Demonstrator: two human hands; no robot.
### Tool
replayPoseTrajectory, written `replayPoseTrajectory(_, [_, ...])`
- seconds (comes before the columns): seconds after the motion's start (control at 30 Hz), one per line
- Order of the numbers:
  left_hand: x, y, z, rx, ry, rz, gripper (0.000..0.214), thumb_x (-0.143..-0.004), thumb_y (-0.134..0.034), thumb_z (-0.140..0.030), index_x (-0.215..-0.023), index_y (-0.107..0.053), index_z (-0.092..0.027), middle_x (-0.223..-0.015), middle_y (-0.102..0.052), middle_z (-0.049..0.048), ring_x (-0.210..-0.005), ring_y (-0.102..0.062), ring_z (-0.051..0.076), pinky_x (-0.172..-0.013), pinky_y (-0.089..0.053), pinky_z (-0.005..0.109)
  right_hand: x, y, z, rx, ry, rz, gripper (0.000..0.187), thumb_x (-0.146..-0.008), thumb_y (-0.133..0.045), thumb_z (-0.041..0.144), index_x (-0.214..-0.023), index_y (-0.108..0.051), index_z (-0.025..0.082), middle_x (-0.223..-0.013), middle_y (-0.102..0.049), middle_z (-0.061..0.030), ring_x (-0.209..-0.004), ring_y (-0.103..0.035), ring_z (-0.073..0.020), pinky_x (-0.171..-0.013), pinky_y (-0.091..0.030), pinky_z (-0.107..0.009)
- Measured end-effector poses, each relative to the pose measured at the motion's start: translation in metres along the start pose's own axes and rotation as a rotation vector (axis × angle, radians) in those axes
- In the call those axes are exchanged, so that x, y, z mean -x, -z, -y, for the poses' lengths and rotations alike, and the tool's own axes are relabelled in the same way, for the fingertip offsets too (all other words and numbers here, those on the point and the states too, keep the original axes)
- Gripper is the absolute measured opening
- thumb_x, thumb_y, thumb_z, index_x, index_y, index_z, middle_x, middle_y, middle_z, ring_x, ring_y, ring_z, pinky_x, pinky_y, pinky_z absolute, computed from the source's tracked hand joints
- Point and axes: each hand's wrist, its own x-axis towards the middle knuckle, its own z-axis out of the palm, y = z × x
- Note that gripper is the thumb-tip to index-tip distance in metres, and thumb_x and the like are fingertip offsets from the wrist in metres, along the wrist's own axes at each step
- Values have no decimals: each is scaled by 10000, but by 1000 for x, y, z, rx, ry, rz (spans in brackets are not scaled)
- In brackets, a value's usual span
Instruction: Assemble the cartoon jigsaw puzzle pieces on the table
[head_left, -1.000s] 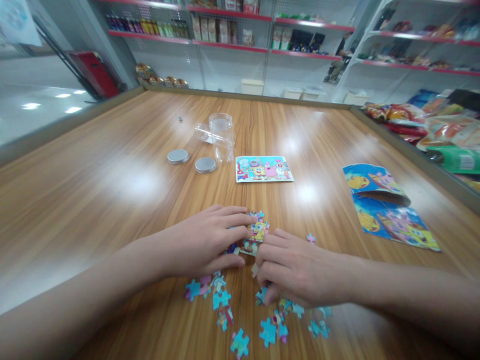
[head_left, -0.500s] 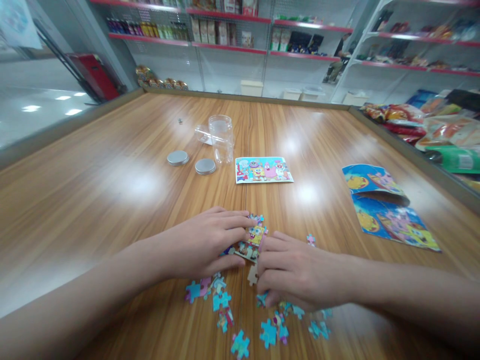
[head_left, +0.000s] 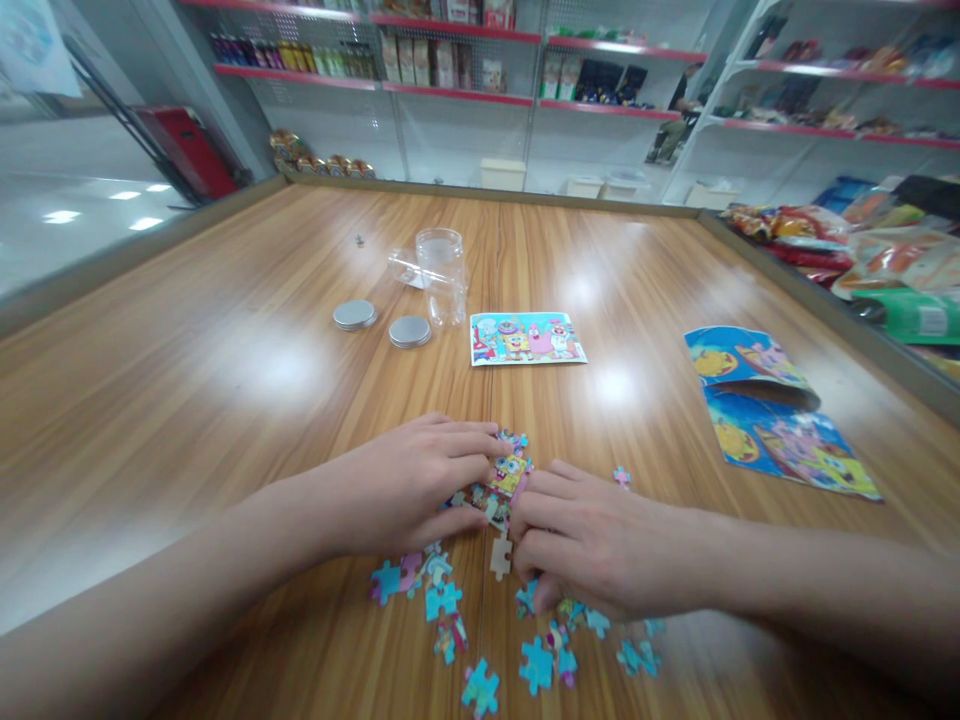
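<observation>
On the wooden table, a small cluster of joined jigsaw puzzle pieces with a yellow cartoon face lies between both hands. My left hand rests flat over its left side, fingers stretched out. At the cluster's right edge is my right hand, its fingers curled down and closed against the pieces; its fingertips are partly hidden. A plain tan puzzle piece lies just below the cluster, beside the right fingers. Loose blue and pink pieces are scattered nearer me, among them a blue puzzle piece and another blue piece.
Beyond the hands lies a cartoon picture card. Left of it are two silver lids and clear plastic jars, one upright, one on its side. A folded blue printed sheet lies right. Packaged goods sit past the right edge.
My right fingers have shifted slightly at the cluster's edge, and the tan piece shows more fully, a little lower and left. My left hand has stayed in place.
</observation>
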Motion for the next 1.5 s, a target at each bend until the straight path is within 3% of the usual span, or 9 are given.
replayPoseTrajectory(0.27, [0,0,0,-1,6,10,258,-985,-628,-334,-1184,-681,-180,-1439,-613,124,-1389,-529,324,-1121,-485,522,-1,0,-3,-56,126,-1,214,-1072,-511,307,-1011,-658,164,-954,-674,-47,-947,-551,-173,-888,-412,-325])
replayPoseTrajectory(0.37, [0,0,0,7,6,4,259,-981,-634,-326,-1191,-682,-182,-1435,-616,125,-1378,-540,317,-1122,-485,518,-1,0,-1,-11,99,-18,241,-1062,-533,366,-1053,-655,158,-974,-677,-59,-959,-551,-183,-857,-409,-325])
replayPoseTrajectory(0.63, [0,0,0,16,-1,-9,259,-973,-642,-316,-1197,-686,-193,-1421,-626,122,-1373,-546,315,-1120,-491,508,0,0,1,87,31,-12,309,-1039,-562,439,-944,-657,161,-933,-664,-60,-896,-536,-184,-786,-393,-320])
replayPoseTrajectory(0.97, [0,-1,0,-9,0,13,278,-995,-606,-345,-1206,-676,-179,-1441,-610,124,-1377,-538,318,-1119,-493,527,-2,1,-1,7,104,-20,256,-1063,-536,342,-928,-647,155,-915,-668,-39,-877,-544,-163,-812,-403,-317])
replayPoseTrajectory(1.17, [0,1,0,-8,9,24,280,-990,-617,-341,-1210,-675,-179,-1438,-611,125,-1385,-528,328,-1117,-490,543,0,3,1,27,57,-30,217,-1042,-578,333,-1108,-655,140,-1036,-680,-77,-963,-557,-180,-838,-409,-322])
replayPoseTrajectory(1.33, [0,0,1,0,0,3,269,-979,-636,-327,-1200,-680,-181,-1425,-621,126,-1382,-533,324,-1117,-491,534,1,4,3,24,51,-1,173,-1048,-558,268,-1125,-655,146,-1059,-675,-73,-978,-545,-182,-860,-406,-321])
replayPoseTrajectory(1.5, [-1,-1,1,-17,-8,10,260,-989,-615,-322,-1189,-676,-168,-1438,-613,118,-1374,-539,323,-1112,-498,545,1,6,3,67,-8,26,179,-1044,-572,328,-1066,-658,172,-1008,-661,-64,-935,-534,-192,-817,-395,-331])
